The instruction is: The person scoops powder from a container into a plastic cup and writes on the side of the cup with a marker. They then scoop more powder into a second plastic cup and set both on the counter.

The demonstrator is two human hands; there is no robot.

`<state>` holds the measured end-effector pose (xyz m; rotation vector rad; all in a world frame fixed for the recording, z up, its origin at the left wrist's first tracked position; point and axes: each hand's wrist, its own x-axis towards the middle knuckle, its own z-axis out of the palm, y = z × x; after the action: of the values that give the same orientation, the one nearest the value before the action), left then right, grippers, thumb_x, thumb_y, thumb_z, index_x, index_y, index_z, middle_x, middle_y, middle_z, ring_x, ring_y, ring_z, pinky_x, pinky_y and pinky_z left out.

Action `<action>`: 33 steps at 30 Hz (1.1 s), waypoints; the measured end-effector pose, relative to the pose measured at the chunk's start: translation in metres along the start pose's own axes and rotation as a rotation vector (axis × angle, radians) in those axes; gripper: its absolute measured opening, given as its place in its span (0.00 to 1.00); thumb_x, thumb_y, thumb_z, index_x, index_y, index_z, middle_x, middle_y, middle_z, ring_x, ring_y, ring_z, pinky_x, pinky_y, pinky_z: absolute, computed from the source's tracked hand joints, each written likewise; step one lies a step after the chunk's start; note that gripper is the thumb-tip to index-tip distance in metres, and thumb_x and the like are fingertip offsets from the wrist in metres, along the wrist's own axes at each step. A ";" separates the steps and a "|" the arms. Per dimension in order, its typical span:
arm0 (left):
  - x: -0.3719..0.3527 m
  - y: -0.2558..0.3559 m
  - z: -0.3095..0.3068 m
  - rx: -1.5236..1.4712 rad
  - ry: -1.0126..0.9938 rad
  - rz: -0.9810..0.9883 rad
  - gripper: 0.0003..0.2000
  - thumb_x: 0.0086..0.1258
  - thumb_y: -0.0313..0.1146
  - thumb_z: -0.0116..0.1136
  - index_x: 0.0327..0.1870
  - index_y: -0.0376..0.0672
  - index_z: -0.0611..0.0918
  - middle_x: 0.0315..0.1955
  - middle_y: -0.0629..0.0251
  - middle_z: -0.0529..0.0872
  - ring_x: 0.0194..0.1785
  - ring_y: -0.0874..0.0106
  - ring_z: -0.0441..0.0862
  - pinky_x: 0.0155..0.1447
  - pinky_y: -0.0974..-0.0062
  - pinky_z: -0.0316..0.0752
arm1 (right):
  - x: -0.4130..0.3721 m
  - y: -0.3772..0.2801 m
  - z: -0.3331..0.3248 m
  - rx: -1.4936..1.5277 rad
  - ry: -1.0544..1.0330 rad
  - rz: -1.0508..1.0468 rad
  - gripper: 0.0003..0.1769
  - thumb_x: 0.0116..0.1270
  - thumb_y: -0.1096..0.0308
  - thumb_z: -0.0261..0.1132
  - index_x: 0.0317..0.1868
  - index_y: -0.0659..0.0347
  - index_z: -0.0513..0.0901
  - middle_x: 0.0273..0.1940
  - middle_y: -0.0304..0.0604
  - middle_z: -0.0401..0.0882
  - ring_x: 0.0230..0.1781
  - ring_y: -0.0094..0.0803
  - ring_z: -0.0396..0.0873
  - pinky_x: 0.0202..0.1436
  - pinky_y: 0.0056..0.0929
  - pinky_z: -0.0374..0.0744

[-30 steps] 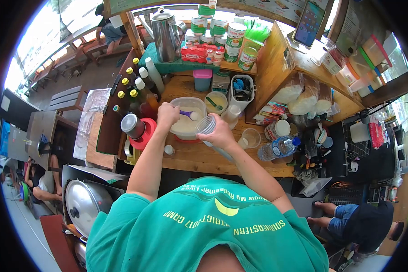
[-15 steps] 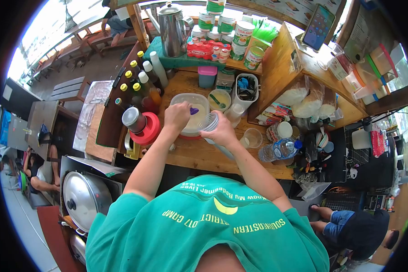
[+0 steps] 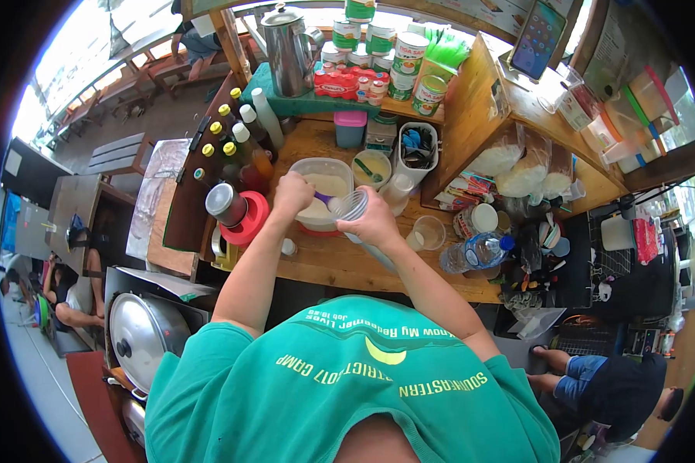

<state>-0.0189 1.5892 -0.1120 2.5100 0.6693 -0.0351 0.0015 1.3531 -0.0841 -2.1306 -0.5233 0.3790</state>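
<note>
My left hand [image 3: 294,194] grips the handle of a purple scoop [image 3: 322,197] above a clear rectangular plastic tub [image 3: 347,171] of pale off-white contents. The scoop's end meets the mouth of a clear plastic cup [image 3: 353,203], tilted over the tub's right side. Wrapped round that cup, my right hand [image 3: 377,222] holds it from the right. What lies inside the cup is hard to make out. Just behind sits a round tub [image 3: 363,161] with a green spoon [image 3: 372,174] in it.
Yellow-capped bottles [image 3: 232,150] and a red-lidded jar [image 3: 249,224] stand left. A steel pitcher [image 3: 287,54] and stacked cans [image 3: 380,37] stand behind. A water bottle [image 3: 471,256] and a clear cup [image 3: 431,230] are right. Another person [image 3: 610,390] is at lower right.
The purple scoop has moved right, from over the tub to the cup's mouth. My left hand has shifted slightly left and turned, showing more of the scoop. My right hand barely moved.
</note>
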 end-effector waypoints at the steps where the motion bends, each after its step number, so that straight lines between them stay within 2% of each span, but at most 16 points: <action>1: 0.006 -0.010 0.003 -0.052 0.029 -0.056 0.16 0.70 0.40 0.69 0.35 0.32 0.92 0.36 0.43 0.92 0.43 0.53 0.93 0.51 0.56 0.86 | 0.000 0.000 0.000 0.004 0.007 0.003 0.53 0.43 0.53 0.86 0.69 0.66 0.74 0.60 0.56 0.83 0.63 0.45 0.82 0.68 0.39 0.80; 2: 0.003 -0.009 -0.005 -0.048 0.026 -0.051 0.16 0.70 0.40 0.69 0.35 0.32 0.92 0.36 0.43 0.92 0.43 0.53 0.93 0.51 0.56 0.86 | -0.001 0.000 0.000 0.008 0.003 0.003 0.53 0.43 0.53 0.86 0.69 0.66 0.74 0.60 0.56 0.83 0.63 0.46 0.82 0.68 0.39 0.80; 4: -0.011 -0.003 -0.028 -0.331 0.004 -0.228 0.16 0.73 0.39 0.67 0.35 0.32 0.92 0.26 0.51 0.91 0.31 0.62 0.91 0.42 0.64 0.85 | -0.002 0.000 0.000 0.015 -0.002 0.000 0.53 0.43 0.53 0.85 0.69 0.66 0.74 0.60 0.57 0.83 0.63 0.46 0.82 0.68 0.39 0.80; 5: -0.016 -0.006 -0.033 -0.371 0.044 -0.130 0.16 0.73 0.38 0.66 0.32 0.32 0.91 0.18 0.58 0.88 0.22 0.69 0.85 0.34 0.68 0.81 | -0.002 -0.001 -0.001 0.015 -0.002 -0.001 0.53 0.43 0.53 0.85 0.69 0.66 0.74 0.60 0.57 0.83 0.63 0.46 0.82 0.68 0.39 0.79; 9: -0.048 0.006 -0.046 -0.459 0.036 -0.046 0.16 0.75 0.35 0.64 0.29 0.32 0.89 0.18 0.59 0.87 0.22 0.70 0.84 0.34 0.66 0.80 | -0.002 0.000 -0.001 0.015 0.000 -0.015 0.53 0.42 0.53 0.86 0.69 0.66 0.74 0.60 0.57 0.83 0.63 0.46 0.82 0.68 0.39 0.79; 11: -0.075 0.024 -0.040 -0.543 0.144 0.253 0.11 0.76 0.32 0.63 0.34 0.33 0.89 0.23 0.58 0.89 0.25 0.66 0.86 0.35 0.61 0.79 | -0.004 0.002 -0.001 0.024 0.012 -0.022 0.53 0.42 0.53 0.86 0.69 0.65 0.74 0.60 0.57 0.83 0.63 0.46 0.82 0.68 0.39 0.79; 12: -0.084 0.025 -0.034 -0.542 0.141 0.259 0.11 0.76 0.32 0.63 0.34 0.33 0.89 0.23 0.58 0.89 0.25 0.66 0.86 0.35 0.61 0.79 | -0.004 0.004 -0.001 0.031 0.022 -0.029 0.53 0.41 0.54 0.86 0.68 0.65 0.74 0.59 0.56 0.83 0.62 0.46 0.83 0.68 0.39 0.80; 14: -0.100 0.027 -0.024 -0.238 0.186 0.891 0.06 0.75 0.30 0.64 0.42 0.36 0.88 0.29 0.54 0.90 0.30 0.59 0.87 0.37 0.60 0.79 | -0.005 0.010 0.000 0.067 0.025 -0.054 0.53 0.41 0.54 0.86 0.68 0.64 0.74 0.59 0.55 0.83 0.62 0.45 0.83 0.67 0.39 0.80; 18: -0.113 0.042 -0.035 -0.161 0.215 0.933 0.06 0.70 0.27 0.68 0.44 0.37 0.89 0.33 0.49 0.90 0.34 0.51 0.88 0.39 0.60 0.82 | -0.012 0.020 0.007 0.113 0.089 -0.093 0.53 0.41 0.54 0.87 0.68 0.64 0.74 0.59 0.53 0.83 0.61 0.45 0.83 0.68 0.38 0.80; 20: -0.111 0.054 -0.048 -0.130 0.277 0.699 0.05 0.71 0.26 0.67 0.44 0.38 0.89 0.33 0.50 0.90 0.37 0.53 0.90 0.43 0.60 0.83 | -0.019 0.021 0.008 0.169 0.092 -0.075 0.52 0.42 0.54 0.87 0.68 0.64 0.74 0.60 0.53 0.82 0.62 0.46 0.82 0.68 0.40 0.79; 21: -0.101 0.053 -0.043 -0.190 0.397 0.722 0.06 0.74 0.33 0.64 0.44 0.42 0.89 0.31 0.54 0.89 0.35 0.53 0.88 0.41 0.56 0.82 | -0.024 0.021 0.008 0.224 0.084 -0.060 0.52 0.42 0.53 0.86 0.68 0.64 0.74 0.61 0.54 0.81 0.64 0.47 0.81 0.69 0.42 0.79; 24: -0.067 0.046 -0.027 0.002 0.443 0.610 0.09 0.77 0.38 0.62 0.42 0.43 0.89 0.33 0.55 0.90 0.36 0.53 0.88 0.41 0.57 0.83 | -0.037 0.027 0.004 0.148 0.094 -0.061 0.53 0.42 0.53 0.86 0.68 0.64 0.75 0.62 0.54 0.81 0.65 0.46 0.80 0.70 0.41 0.78; 26: -0.045 0.027 0.002 0.088 0.346 0.515 0.13 0.76 0.45 0.61 0.42 0.45 0.89 0.38 0.55 0.92 0.41 0.53 0.89 0.46 0.55 0.83 | -0.047 0.034 -0.001 0.160 0.068 -0.076 0.53 0.42 0.54 0.87 0.69 0.63 0.74 0.61 0.52 0.82 0.63 0.44 0.82 0.69 0.39 0.79; 28: -0.034 0.022 0.017 0.402 -0.118 0.306 0.15 0.74 0.48 0.63 0.43 0.46 0.90 0.44 0.54 0.92 0.47 0.52 0.89 0.52 0.52 0.82 | -0.061 0.040 -0.012 0.172 0.051 -0.091 0.53 0.42 0.56 0.87 0.69 0.63 0.74 0.60 0.51 0.84 0.61 0.41 0.84 0.67 0.38 0.81; 30: -0.039 0.029 0.019 0.342 -0.119 0.221 0.17 0.72 0.49 0.66 0.43 0.43 0.90 0.46 0.53 0.92 0.52 0.52 0.89 0.56 0.53 0.81 | -0.080 0.038 -0.033 0.275 -0.115 -0.036 0.53 0.41 0.54 0.85 0.69 0.64 0.74 0.61 0.53 0.83 0.64 0.45 0.82 0.68 0.40 0.80; 33: -0.056 0.030 0.011 0.335 0.345 0.419 0.16 0.70 0.44 0.69 0.41 0.37 0.89 0.42 0.51 0.92 0.51 0.53 0.88 0.54 0.57 0.80 | -0.104 0.056 -0.057 0.255 -0.122 -0.019 0.50 0.43 0.55 0.84 0.68 0.63 0.75 0.60 0.52 0.83 0.62 0.44 0.84 0.67 0.39 0.81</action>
<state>-0.0529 1.5357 -0.0977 2.9660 0.2641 0.4829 -0.0498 1.2330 -0.0899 -1.8636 -0.5341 0.5391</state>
